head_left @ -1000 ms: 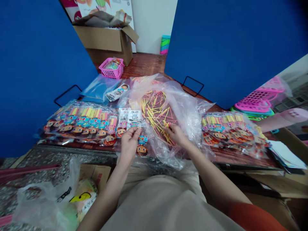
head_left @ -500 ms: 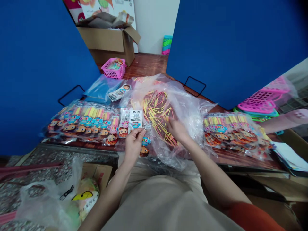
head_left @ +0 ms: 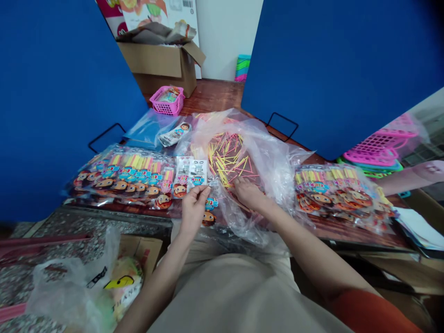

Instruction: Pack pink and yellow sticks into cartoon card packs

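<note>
Between the thumb and forefinger of my left hand [head_left: 193,208] is the edge of a small clear printed pouch [head_left: 209,217] with a cartoon face, low at the table's front edge. To its right, my right hand [head_left: 250,193] reaches into a large clear plastic bag [head_left: 274,162], fingers bent down and closed on thin sticks. Loose yellow and pink sticks [head_left: 222,159] lie heaped in the bag; how many my fingers hold is hidden. Flat printed pouches [head_left: 197,171] lie just beyond my left hand.
Stick-filled pouches are piled at left [head_left: 135,178] and right [head_left: 329,189]. Behind stand a pink basket [head_left: 168,101] and an open cardboard box [head_left: 156,60]. Blue panels [head_left: 62,92] flank the table [head_left: 218,95]. Another person's forearm [head_left: 402,179] reaches in beside stacked baskets [head_left: 376,145].
My right hand has moved left and closer to the pouch, its fingers now down at the sticks, some of which have shifted. My left hand stays at the pouch.
</note>
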The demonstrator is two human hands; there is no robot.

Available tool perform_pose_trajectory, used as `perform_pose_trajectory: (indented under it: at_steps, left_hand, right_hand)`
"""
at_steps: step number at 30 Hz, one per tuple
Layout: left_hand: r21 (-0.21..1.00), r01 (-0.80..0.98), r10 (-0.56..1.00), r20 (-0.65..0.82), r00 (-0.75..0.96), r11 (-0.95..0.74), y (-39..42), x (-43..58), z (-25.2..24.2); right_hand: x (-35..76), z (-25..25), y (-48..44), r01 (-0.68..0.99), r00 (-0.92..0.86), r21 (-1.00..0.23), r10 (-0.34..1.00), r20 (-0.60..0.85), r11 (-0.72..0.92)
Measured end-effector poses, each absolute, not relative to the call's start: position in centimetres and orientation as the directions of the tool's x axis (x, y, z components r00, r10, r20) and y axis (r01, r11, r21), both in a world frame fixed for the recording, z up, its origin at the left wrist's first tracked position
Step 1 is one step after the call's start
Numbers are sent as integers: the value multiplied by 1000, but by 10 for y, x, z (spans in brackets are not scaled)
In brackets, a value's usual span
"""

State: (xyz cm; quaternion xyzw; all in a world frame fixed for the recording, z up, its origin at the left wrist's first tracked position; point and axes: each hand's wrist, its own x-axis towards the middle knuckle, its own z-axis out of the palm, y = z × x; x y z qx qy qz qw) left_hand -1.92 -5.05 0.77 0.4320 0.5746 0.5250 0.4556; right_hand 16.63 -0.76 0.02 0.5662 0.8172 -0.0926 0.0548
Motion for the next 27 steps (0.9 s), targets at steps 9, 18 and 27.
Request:
perform_pose_trajectory:
  at_steps: [9, 18, 27]
  left_hand:
    - [997, 25, 976, -62, -208, 68, -51, -18, 5]
    - [990, -66, 971, -133, -201, 122, -52, -12, 10]
    - [982, -120, 976, -166, -144, 149, -51, -1, 5]
  right_hand:
    - [167, -1, -7, 951, -296, -130, 948, -119, 280]
    - [179, -25, 13, 237, 81, -970, 994, 70, 48]
    - [183, -31, 4, 486, -36, -863, 990, 139, 139]
